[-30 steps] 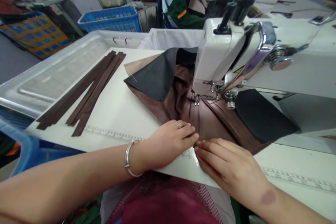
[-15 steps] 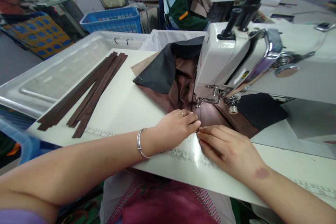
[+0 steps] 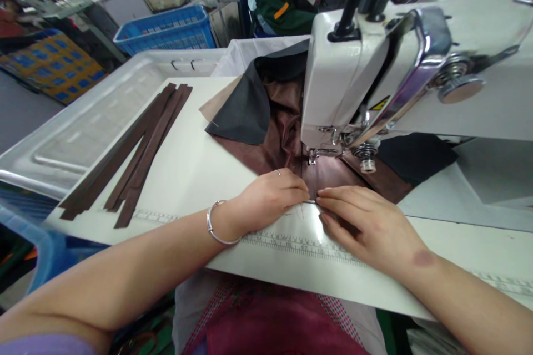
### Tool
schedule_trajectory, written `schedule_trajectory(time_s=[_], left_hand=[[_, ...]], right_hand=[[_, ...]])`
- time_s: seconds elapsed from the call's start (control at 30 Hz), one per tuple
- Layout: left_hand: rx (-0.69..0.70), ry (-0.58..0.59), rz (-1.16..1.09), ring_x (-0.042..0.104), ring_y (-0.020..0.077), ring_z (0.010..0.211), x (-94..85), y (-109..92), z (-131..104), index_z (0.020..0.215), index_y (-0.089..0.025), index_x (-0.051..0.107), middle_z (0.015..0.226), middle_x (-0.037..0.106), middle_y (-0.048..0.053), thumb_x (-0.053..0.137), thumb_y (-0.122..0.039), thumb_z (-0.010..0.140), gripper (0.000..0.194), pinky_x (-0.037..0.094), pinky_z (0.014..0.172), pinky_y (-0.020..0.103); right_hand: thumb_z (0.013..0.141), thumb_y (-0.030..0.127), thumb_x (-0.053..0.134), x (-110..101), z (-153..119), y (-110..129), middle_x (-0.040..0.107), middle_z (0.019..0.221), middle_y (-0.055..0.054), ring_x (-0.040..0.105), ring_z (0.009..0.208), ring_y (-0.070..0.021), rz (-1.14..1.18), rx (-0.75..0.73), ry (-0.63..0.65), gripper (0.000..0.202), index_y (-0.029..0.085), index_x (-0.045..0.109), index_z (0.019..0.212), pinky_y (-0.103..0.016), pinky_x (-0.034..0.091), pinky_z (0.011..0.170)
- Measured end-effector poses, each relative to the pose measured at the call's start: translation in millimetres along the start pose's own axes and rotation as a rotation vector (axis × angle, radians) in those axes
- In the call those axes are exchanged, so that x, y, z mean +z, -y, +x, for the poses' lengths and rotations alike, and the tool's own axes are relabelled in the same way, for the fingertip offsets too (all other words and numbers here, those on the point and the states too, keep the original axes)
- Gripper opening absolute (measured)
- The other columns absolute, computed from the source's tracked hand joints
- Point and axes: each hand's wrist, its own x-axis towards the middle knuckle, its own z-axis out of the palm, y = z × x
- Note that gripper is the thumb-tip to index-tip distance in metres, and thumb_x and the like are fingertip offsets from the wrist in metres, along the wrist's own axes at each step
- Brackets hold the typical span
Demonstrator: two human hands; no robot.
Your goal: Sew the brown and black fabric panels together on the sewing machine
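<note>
The left hand [image 3: 270, 199] and right hand [image 3: 362, 222] sit just apart, fingers pressed on the near edge of the brown fabric [image 3: 287, 138] — whether they pinch it, I cannot tell. The fabric lies on the white table [image 3: 200, 166], partly under the sewing machine [image 3: 345, 83]. Brown strips [image 3: 145, 161] lie to its left — well apart from the hands.

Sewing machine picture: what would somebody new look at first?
Probably the big white sewing machine on the right, its metal presser foot over shiny brown material. Just in front, the left hand and right hand are at the material's near edge. Off to the left, dark brown strips lie on the white tabletop.
</note>
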Motion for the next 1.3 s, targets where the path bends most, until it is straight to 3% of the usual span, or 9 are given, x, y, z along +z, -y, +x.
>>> schedule_trajectory(time_s=[0.27, 0.53, 0.73, 1.3], left_hand=[[0.11, 0.114, 0.143, 0.057, 0.0187, 0.103, -6.8, -4.9, -0.7, 0.111, -0.007, 0.062, 0.112, 0.065, 0.011, 0.047, -0.011, 0.092, 0.024, 0.049, 0.095, 0.034], [0.096, 0.173, 0.209, 0.056, 0.0189, 0.103, -10.4, -2.3, 3.9, 0.11, -0.01, 0.063, 0.111, 0.065, 0.009, 0.049, -0.014, 0.093, 0.023, 0.048, 0.095, 0.033], [0.056, 0.173, 0.226, 0.055, 0.0185, 0.105, -6.9, 10.7, 8.1, 0.109, -0.015, 0.064, 0.114, 0.064, 0.006, 0.052, -0.019, 0.093, 0.021, 0.046, 0.097, 0.032], [-0.039, 0.067, 0.229, 0.057, 0.0178, 0.109, 8.6, 39.7, 23.1, 0.107, -0.014, 0.063, 0.107, 0.065, 0.007, 0.052, -0.018, 0.092, 0.019, 0.044, 0.1, 0.033]], right_hand=[[0.087, 0.025, 0.056, 0.5, -0.8, 1.1, 0.062, 0.119, -0.007, 0.057, 0.107, -0.022, -0.022, -0.003, 0.022, 0.031, 0.02, 0.061, 0.117, -0.042, 0.047, 0.096], [0.089, 0.027, 0.054, -0.9, 2.8, 0.4, 0.06, 0.121, -0.007, 0.055, 0.11, -0.0231, -0.101, -0.026, 0.08, 0.031, 0.019, 0.061, 0.119, -0.042, 0.046, 0.097], [0.091, 0.033, 0.051, -1.2, 12.6, -7.5, 0.06, 0.123, -0.008, 0.054, 0.113, -0.0237, -0.165, -0.024, 0.118, 0.035, 0.016, 0.059, 0.121, -0.041, 0.044, 0.1], [0.091, 0.038, 0.047, 6.6, 32.5, -26.8, 0.051, 0.135, -0.008, 0.051, 0.118, -0.0277, -0.238, 0.068, 0.108, 0.043, 0.017, 0.052, 0.129, -0.045, 0.044, 0.099]])
